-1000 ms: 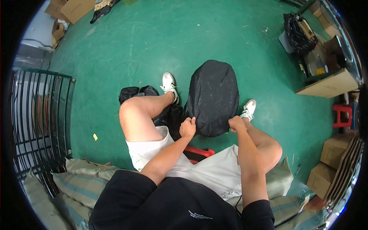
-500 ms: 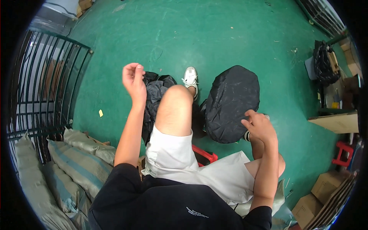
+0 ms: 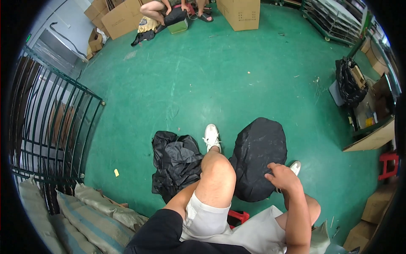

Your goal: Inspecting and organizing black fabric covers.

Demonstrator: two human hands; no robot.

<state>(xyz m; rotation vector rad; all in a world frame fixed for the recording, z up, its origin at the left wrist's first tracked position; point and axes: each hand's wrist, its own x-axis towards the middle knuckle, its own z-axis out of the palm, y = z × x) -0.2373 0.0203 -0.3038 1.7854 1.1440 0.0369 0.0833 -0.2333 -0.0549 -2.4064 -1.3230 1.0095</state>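
Note:
A rounded, dark bundle in a black fabric cover [image 3: 260,156] stands on the floor between my feet. My right hand [image 3: 285,177] is at its right edge, over or touching the black cover, fingers loosely bent and apart, holding nothing that I can see. Left of my raised knee lies a crumpled heap of black fabric [image 3: 179,163]. My left forearm [image 3: 186,197] reaches down behind that knee, which hides the hand.
Green bars of a rack [image 3: 63,122] stand at left, above stacked woven sacks [image 3: 91,213]. A red stool [image 3: 238,218] is under me. Far off, another person crouches by a green box [image 3: 178,26] and cartons [image 3: 239,15]. At right are a bin with a black bag [image 3: 351,82] and cartons [image 3: 378,205].
My left hand has dropped from the raised position to behind my knee, out of sight. My view has tilted up, bringing the far person and cartons in. My right hand stays by the bundle.

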